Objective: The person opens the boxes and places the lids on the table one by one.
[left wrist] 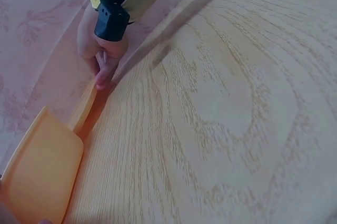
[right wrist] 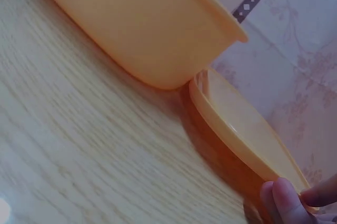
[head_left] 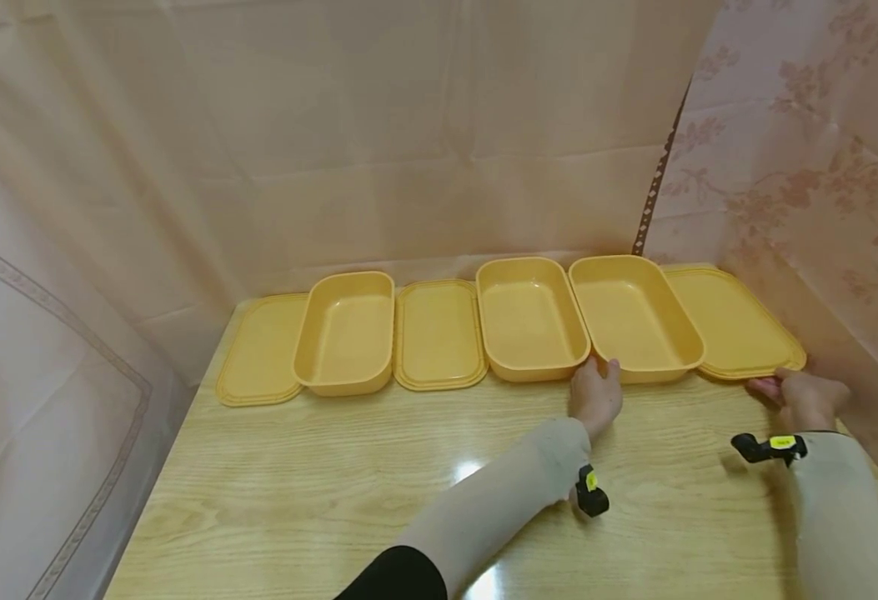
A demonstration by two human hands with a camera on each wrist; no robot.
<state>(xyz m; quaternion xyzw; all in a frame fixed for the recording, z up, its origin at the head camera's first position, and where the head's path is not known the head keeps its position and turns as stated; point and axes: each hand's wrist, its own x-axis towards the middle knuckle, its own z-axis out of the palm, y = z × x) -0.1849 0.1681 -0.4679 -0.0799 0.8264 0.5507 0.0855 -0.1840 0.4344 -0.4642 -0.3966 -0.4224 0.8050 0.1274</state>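
Observation:
My right hand pinches the near right corner of the rightmost yellow lid. That corner is tilted up off the table, with shadow under its edge in the right wrist view, where fingertips grip the rim. The lid's left side lies against the right-hand yellow container. My left hand holds that container at its near left corner, thumb at the rim, other fingers partly hidden between it and the middle container. Both containers stand upright with nothing inside.
Further left, another lid lies flat, then a third container and a lid at the far left. All line the back of the wooden table. A beige curtain hangs behind, a floral one at the right.

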